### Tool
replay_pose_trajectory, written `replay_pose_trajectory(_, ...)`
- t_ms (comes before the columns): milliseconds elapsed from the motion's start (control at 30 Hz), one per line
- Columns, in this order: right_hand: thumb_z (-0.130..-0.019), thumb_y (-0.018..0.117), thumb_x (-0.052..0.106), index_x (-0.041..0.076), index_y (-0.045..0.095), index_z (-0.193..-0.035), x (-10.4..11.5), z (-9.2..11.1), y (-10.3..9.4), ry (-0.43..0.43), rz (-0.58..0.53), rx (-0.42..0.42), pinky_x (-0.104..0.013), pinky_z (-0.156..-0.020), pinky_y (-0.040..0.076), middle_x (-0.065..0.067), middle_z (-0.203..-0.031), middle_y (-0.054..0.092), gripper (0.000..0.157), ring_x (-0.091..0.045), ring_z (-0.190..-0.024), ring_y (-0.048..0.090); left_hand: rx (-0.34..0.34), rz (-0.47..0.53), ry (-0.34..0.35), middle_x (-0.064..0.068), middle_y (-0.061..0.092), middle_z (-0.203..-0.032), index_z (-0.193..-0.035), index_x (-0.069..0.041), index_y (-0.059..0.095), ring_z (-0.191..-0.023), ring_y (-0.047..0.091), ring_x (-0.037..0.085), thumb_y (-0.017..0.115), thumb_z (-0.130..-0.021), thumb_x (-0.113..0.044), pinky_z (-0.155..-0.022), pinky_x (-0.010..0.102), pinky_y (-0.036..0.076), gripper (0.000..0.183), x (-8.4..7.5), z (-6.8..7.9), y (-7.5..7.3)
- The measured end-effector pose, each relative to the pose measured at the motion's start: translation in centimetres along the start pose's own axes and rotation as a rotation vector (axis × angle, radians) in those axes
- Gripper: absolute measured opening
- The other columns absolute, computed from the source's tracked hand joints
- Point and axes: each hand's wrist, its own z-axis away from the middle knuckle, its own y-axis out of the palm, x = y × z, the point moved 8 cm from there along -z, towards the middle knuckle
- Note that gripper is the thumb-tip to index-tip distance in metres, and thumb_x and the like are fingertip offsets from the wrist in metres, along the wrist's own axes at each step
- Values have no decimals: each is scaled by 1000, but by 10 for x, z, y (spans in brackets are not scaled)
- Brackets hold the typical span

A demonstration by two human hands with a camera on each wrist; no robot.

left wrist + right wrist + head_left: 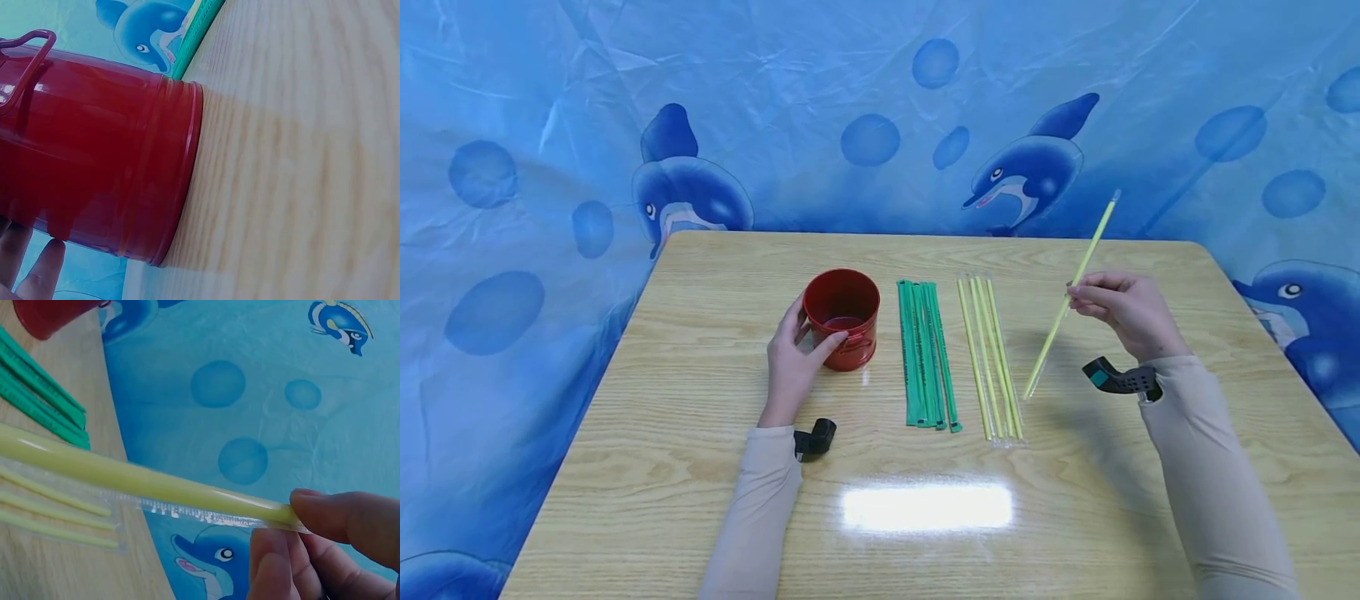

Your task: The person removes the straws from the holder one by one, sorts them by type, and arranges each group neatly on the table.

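My left hand (792,358) grips a red bucket (853,354) standing upright on the table, with the thumb at its front and the fingers round its left side. A looped wire handle (44,59) shows on the bucket's wall in the left wrist view. Between the thumb and fingers of my right hand (1127,308), a yellow straw (1086,258) in a clear wrapper is pinched near its middle, tilted above the table. Left of it lie several wrapped yellow straws (992,358). Several straws in green wrappers (928,354) lie between those and the bucket.
The wooden table (700,333) has a bright light reflection (927,507) near its front. Behind and beside it hangs a blue sheet (805,75) printed with dolphins. A black wrist camera (816,437) is on the left arm, another (1120,379) on the right.
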Motion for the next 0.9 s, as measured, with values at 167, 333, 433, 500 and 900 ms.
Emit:
replay_pose_trajectory(167, -88, 67, 12, 11, 73, -85, -10, 0, -3, 37, 119, 15, -21, -72, 55, 1, -84, 70, 7, -11, -77, 66, 0, 0, -4, 8, 43, -143, -145, -10, 37, -128, 44, 26, 76, -81, -21, -104, 39, 39, 75, 0, 0, -1)
replay_pose_trajectory(333, -89, 66, 12, 10, 73, -90, -22, -2, -4, 67, 181, 82, -21, -71, 55, 1, -86, 70, 8, -11, -77, 66, 2, -1, 4, 7, 43, -143, -144, -9, 37, -129, 43, 24, 76, -81, -22, -104, 38, 39, 75, 0, 0, -1)
replay_pose_trajectory(433, -90, 65, 11, 10, 72, -92, -29, -3, -4, 82, 197, 108, -22, -72, 55, 0, -87, 70, 8, -12, -78, 66, 2, -1, 11, 8, 43, -143, -144, -9, 37, -129, 43, 25, 76, -81, -22, -104, 38, 39, 75, 0, 0, 0)
replay_pose_trajectory(500, -91, 64, 12, 10, 71, -92, -32, -3, -4, 88, 221, 115, -23, -74, 55, 2, -87, 70, 8, -11, -78, 66, 4, 0, 4, 9, 43, -143, -144, -8, 37, -129, 43, 27, 76, -81, -22, -105, 40, 39, 75, -4, 1, 0)
replay_pose_trajectory(900, -91, 64, 16, 6, 68, -97, -52, -18, 9, 156, 263, 178, -27, -78, 55, 0, -90, 69, 12, -13, -80, 65, 15, 2, -8, 22, 41, -141, -142, 4, 35, -128, 41, 37, 72, -83, -6, -105, 48, 37, 70, -36, 8, -1)
